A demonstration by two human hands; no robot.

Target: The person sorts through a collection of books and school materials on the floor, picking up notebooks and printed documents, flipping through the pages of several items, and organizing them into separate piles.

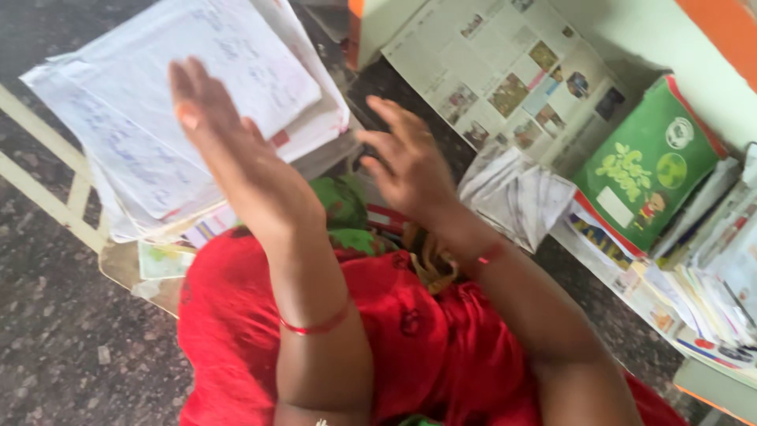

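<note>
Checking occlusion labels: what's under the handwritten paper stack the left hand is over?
Under the handwritten paper stack, coloured booklet edges and a tan board corner stick out. The left hand and red garment cover the rest.

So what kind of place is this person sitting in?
Probably a home or a small school storeroom, on a speckled stone floor. A stack of handwritten papers lies by the left hand, a newspaper is spread out, and a green book tops piled booklets.

Matt paper sheets [197, 102], glossy green book cover [646, 170], thin newsprint [505, 75], red cloth [426, 331], rough speckled stone floor [63, 331]
</note>
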